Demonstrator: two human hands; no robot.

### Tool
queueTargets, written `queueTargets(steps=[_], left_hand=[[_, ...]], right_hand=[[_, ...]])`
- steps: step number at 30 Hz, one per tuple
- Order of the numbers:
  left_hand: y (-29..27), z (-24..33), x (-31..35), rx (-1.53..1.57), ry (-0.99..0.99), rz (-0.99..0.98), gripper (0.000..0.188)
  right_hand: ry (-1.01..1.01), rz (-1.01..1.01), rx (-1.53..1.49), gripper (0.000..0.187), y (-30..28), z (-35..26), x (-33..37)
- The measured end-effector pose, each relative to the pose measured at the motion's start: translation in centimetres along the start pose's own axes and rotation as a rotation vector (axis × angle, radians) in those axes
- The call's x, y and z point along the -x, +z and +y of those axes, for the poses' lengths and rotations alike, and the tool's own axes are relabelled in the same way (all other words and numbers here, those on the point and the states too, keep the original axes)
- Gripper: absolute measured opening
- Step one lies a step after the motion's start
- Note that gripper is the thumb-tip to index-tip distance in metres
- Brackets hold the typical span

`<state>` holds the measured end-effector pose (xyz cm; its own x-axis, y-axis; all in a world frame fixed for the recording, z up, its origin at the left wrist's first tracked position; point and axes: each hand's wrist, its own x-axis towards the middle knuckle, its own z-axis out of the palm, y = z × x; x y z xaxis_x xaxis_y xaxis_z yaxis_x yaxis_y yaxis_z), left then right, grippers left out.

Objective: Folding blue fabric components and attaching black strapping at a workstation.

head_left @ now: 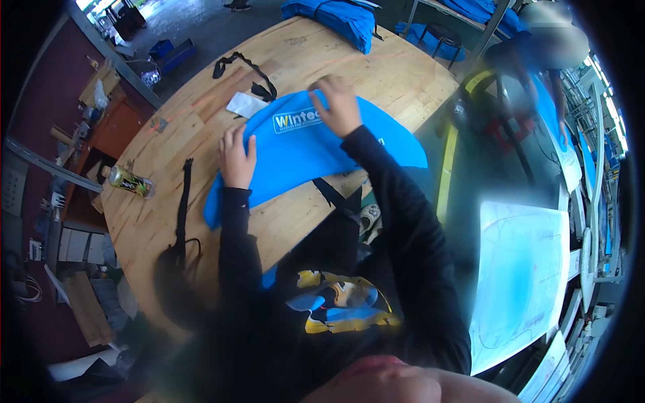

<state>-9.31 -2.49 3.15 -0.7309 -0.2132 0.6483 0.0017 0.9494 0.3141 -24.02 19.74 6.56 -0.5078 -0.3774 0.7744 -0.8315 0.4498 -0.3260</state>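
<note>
A blue fabric piece (pixel 289 158) is being touched beneath the left grip (pixel 236 160) and right grip (pixel 340 109), both being held unclenched.

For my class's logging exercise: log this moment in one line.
left fingers: on blue printed fabric; right fingers: at its far edge; wooden table: black strap, drink bottle

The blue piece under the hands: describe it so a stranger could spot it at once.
On the light wooden table, look for the person's left hand and right hand. Both rest on a bright blue, curved piece spread beneath them. Its arched shape and rectangular label set it apart from the blue bundle at the table's far edge.
</note>
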Motion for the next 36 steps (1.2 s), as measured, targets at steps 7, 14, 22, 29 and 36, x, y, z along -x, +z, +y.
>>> queueTargets(steps=[7,14,22,29,36], left_hand=[[1.2,0.1,0.6,0.118,0.226,-0.080,0.019],[0.6,1.1,0.7,0.150,0.312,-0.112,0.011],[1.1,1.3,0.6,0.051,0.128,-0.043,0.019],[1.0,1.2,0.8,0.001,0.090,-0.092,0.018],[1.3,1.0,0.7,0.038,0.122,0.028,0.026]], right_hand=[[-0.001,-0.078,0.025,0.021,6.8,-1.2,0.4],[-0.062,0.089,-0.053,0.015,7.4,-0.5,1.3],[-0.200,-0.186,-0.125,0.014,7.0,-1.3,1.6],[-0.279,-0.134,-0.083,0.016,6.9,-1.6,1.5],[-0.357,0.024,0.029,0.020,6.9,-1.3,1.9]])
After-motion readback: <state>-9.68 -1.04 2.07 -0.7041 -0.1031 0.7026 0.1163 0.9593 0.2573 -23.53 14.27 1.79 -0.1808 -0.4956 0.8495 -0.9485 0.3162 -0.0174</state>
